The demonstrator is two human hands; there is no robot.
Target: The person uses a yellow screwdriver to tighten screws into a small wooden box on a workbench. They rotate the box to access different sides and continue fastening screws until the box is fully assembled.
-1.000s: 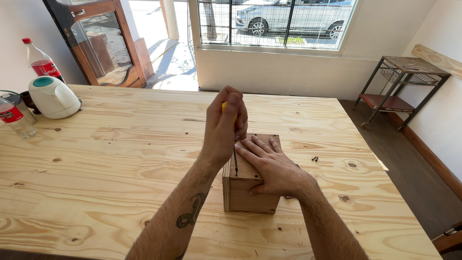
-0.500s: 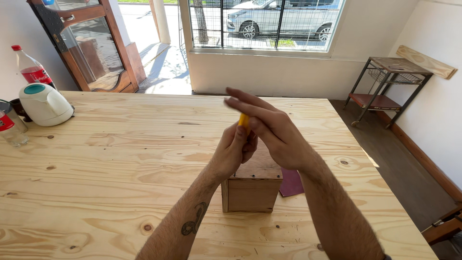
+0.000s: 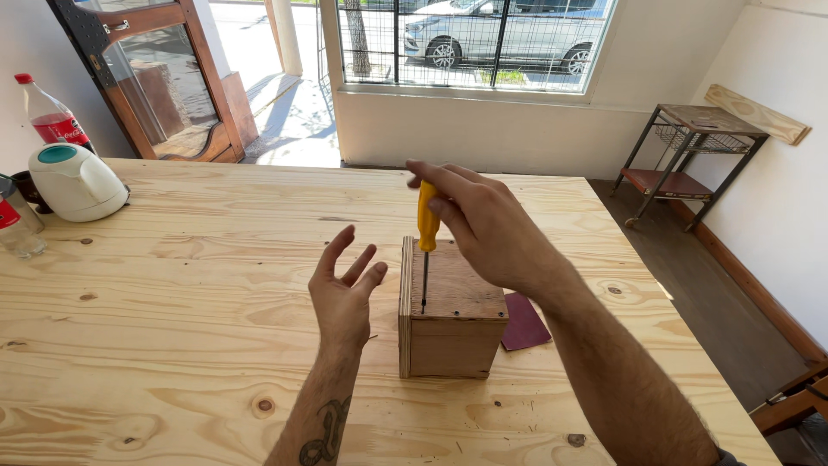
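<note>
Since half a second ago, the two hands have parted: the left hand [image 3: 345, 289] has dropped away from the tool and now hangs with fingers spread and nothing in it, just left of the wooden box [image 3: 450, 315], not touching it. The right hand [image 3: 483, 226] is closed around the yellow handle of the screwdriver [image 3: 427, 246], which stands nearly upright with its dark shaft running down to the box's top face near the left edge. The box sits on the pale plywood counter [image 3: 190, 285], right of middle, and a dark red sheet [image 3: 523, 321] lies flat on the counter, partly hidden behind the box's right side. Far to the left stand a white kettle with a teal lid [image 3: 76, 181], a red-capped bottle [image 3: 50, 119] and a can [image 3: 12, 220]. Beyond the counter are a barred window [image 3: 470, 39], a glass-fronted cabinet [image 3: 151, 82] and a small metal shelf rack [image 3: 690, 160] by the right wall.
</note>
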